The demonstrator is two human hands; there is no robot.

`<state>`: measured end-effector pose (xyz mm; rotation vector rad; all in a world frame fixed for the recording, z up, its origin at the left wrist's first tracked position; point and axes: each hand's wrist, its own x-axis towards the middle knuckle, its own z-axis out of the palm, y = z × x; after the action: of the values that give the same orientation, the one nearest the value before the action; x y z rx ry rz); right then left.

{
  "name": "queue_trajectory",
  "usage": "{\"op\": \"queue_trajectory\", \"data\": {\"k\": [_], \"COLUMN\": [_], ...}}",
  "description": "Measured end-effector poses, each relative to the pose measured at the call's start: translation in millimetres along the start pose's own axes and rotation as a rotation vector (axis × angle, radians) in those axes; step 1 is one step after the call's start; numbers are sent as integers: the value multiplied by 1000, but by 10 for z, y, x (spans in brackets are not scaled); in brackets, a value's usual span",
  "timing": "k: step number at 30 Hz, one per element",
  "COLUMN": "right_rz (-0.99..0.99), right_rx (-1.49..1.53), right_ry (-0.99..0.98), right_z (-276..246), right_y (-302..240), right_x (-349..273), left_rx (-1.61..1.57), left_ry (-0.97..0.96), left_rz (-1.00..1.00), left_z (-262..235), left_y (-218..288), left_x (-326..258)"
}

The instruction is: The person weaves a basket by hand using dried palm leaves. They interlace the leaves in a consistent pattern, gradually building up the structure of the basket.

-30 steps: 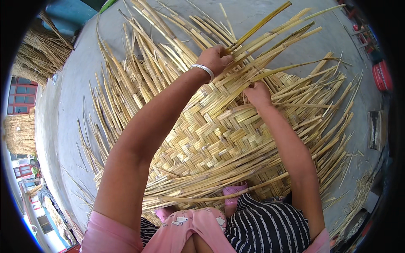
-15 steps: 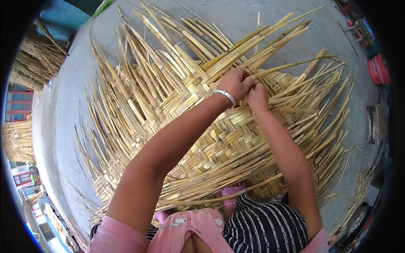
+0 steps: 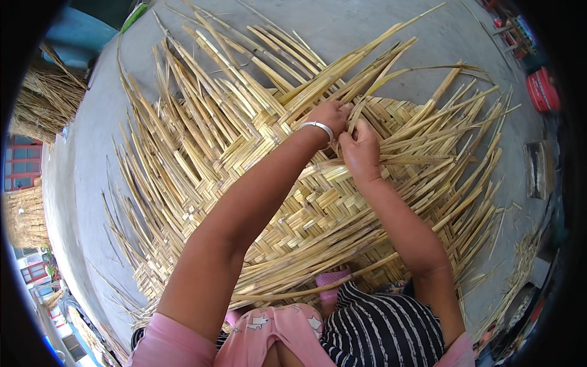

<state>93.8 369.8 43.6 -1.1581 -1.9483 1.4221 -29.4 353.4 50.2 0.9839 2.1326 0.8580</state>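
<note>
A large woven mat of flat yellow reed strips [image 3: 315, 211] lies spread on the grey floor before me, its long loose ends fanning out on the far side and to the right. At the mat's far edge, my left hand [image 3: 329, 116], with a silver bracelet on its wrist, is closed on the reed strips. Close beside it, my right hand [image 3: 362, 151] pinches a reed strip [image 3: 369, 92] that bends up and away to the right. The fingertips of both hands nearly meet, and parts of the strips are hidden under them.
Bundled dry stalks [image 3: 46, 101] stand at the far left. To the right are a red container [image 3: 542, 90], a block [image 3: 538, 170] on the floor, and scattered reed scraps [image 3: 523, 260]. A pink shoe [image 3: 332, 281] shows at the mat's near edge.
My right hand has drawn slightly nearer and to the left, turning upward. The strip in its fingers now bends up steeply instead of lying out to the right.
</note>
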Motion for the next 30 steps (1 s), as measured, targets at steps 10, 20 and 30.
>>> {"op": "queue_trajectory", "data": {"k": [10, 20, 30], "right_rz": [-81, -105, -51], "right_rx": [-143, 112, 96], "right_ry": [-75, -36, -37], "right_z": [-1, 70, -19], "right_y": [-60, 198, -154], "right_x": [-53, -22, -122], "left_rx": [-315, 203, 626], "left_ry": [126, -141, -317], "left_rz": [95, 77, 41], "left_z": [-260, -418, -309], "left_y": [135, -244, -201], "left_x": [117, 284, 644]}}
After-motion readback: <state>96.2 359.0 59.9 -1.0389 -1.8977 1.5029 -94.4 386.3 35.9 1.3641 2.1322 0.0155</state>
